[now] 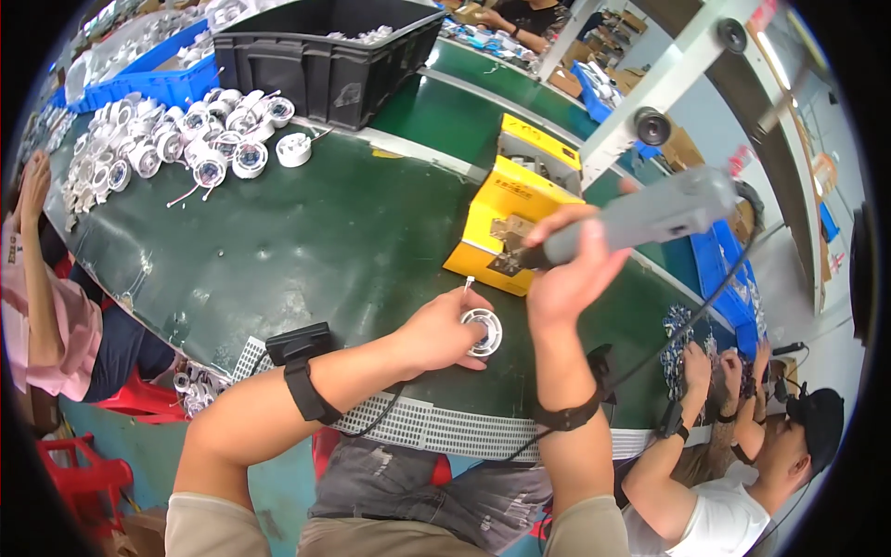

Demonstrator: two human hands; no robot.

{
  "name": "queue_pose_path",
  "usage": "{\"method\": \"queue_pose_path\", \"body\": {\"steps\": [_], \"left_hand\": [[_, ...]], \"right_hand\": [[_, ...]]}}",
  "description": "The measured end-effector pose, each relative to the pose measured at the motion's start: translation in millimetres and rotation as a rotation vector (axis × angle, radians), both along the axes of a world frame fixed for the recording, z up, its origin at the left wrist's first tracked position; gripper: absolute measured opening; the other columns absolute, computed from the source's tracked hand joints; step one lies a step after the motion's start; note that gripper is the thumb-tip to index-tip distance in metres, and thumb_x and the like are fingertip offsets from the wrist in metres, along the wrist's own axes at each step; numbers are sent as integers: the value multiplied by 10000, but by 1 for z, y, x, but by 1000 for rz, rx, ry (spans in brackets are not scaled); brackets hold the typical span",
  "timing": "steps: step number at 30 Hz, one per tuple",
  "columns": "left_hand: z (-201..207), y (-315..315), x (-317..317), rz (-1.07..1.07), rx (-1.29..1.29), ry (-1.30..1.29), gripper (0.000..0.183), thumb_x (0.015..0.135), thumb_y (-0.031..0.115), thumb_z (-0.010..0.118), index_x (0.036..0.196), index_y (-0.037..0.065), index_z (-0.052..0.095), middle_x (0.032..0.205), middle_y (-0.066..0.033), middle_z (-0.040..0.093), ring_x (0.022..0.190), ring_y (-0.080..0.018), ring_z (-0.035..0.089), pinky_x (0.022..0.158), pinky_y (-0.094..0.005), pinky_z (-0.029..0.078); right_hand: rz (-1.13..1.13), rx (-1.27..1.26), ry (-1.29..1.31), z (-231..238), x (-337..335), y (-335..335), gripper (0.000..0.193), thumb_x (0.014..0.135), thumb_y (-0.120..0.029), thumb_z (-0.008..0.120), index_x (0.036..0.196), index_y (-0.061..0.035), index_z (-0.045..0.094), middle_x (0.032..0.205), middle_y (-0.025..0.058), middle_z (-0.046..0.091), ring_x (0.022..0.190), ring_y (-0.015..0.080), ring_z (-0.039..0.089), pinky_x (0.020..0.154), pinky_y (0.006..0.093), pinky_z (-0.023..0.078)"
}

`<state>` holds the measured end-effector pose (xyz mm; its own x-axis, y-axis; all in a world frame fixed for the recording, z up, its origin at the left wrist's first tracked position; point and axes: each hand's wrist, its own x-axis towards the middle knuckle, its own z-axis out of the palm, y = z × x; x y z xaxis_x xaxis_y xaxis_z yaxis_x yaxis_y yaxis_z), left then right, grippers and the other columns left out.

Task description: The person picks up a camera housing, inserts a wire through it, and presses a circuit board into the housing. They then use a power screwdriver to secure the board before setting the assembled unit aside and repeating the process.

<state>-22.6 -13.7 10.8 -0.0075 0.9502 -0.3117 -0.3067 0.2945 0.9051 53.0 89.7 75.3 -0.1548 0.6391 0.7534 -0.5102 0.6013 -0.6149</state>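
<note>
A small white round camera housing (493,321) with a ring-shaped rim is pinched in my left hand (438,327), low over the green work table (325,251). A short cable end with a connector pokes up beside the fingers. My right hand (580,274) grips a grey electric screwdriver (654,221) with a dark nose and a cord at its rear. The tool lies nearly level, its nose pointing left toward the front of a yellow cardboard box (492,200). Motion blur hides its exact tip. Small metal-coloured parts show at the box's opening.
Many white camera units (209,167) are heaped at the far left, before a black crate (325,70) and a blue bin (153,79). Perforated label strips (427,427) line the near edge. Co-workers sit left and right. The screwdriver's cord (691,320) crosses on the right.
</note>
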Motion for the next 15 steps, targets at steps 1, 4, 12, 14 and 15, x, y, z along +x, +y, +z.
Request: {"method": "queue_pose_path", "body": {"steps": [1,4,12,14,15], "left_hand": [[-1,1,-1,11,-6,-13,317,918,18,514,1217,-60,444,1061,-133,568,903,-207,638,757,-329,608],[-4,1,-3,30,-20,-32,317,923,27,509,1226,-52,457,1055,-133,576,887,-204,642,756,-321,606],[1,-1,-4,6,-56,-31,323,937,34,479,1252,-36,471,1055,-136,584,884,-208,651,768,-329,602],[1,-1,-5,11,-61,-26,318,938,35,478,1248,-37,471,1056,-137,585,880,-209,652,768,-330,602],[0,-1,-5,14,-64,-21,314,938,35,476,1243,-38,471,1057,-139,586,875,-210,653,768,-331,602]], "right_hand": [[-92,-107,56,8,-6,3,503,949,-179,435,1396,-20,265,658,89,484,466,165,476,431,302,429],[-165,-123,-15,15,-10,13,445,973,-210,429,1363,-20,327,611,63,453,436,150,452,417,289,411],[-161,-114,-39,5,-17,17,373,978,-221,442,1278,-4,397,593,57,438,432,143,442,410,280,398],[-151,-103,-53,4,-19,17,361,975,-222,450,1258,-2,400,597,58,442,434,144,443,410,281,398],[-150,-105,-54,2,-20,18,361,975,-222,450,1258,-2,400,597,58,442,434,144,443,410,281,398]]}}
